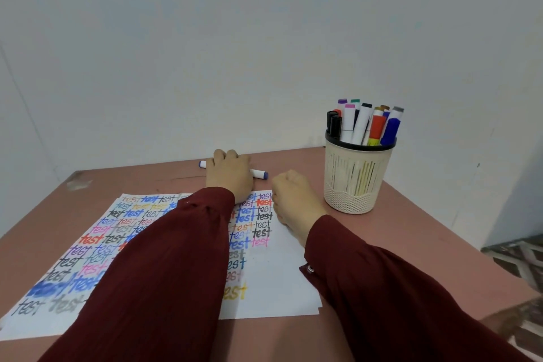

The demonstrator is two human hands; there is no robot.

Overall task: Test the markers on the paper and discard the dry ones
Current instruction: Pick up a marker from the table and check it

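Note:
A white marker with blue ends [259,174] lies on the pink table just beyond the paper [276,276], which is covered with the word "test" in many colours. My left hand [230,175] lies over the marker's middle with its fingers curled around it; only the two ends stick out. My right hand [293,200] is curled into a fist at the paper's top right corner, and nothing shows in it. A cream mesh cup [354,185] stands to the right, holding several markers [364,123] upright.
The pink table [396,229] meets a white wall right behind the marker. Its right edge drops off to a patterned floor [520,258]. Both dark red sleeves cover much of the paper.

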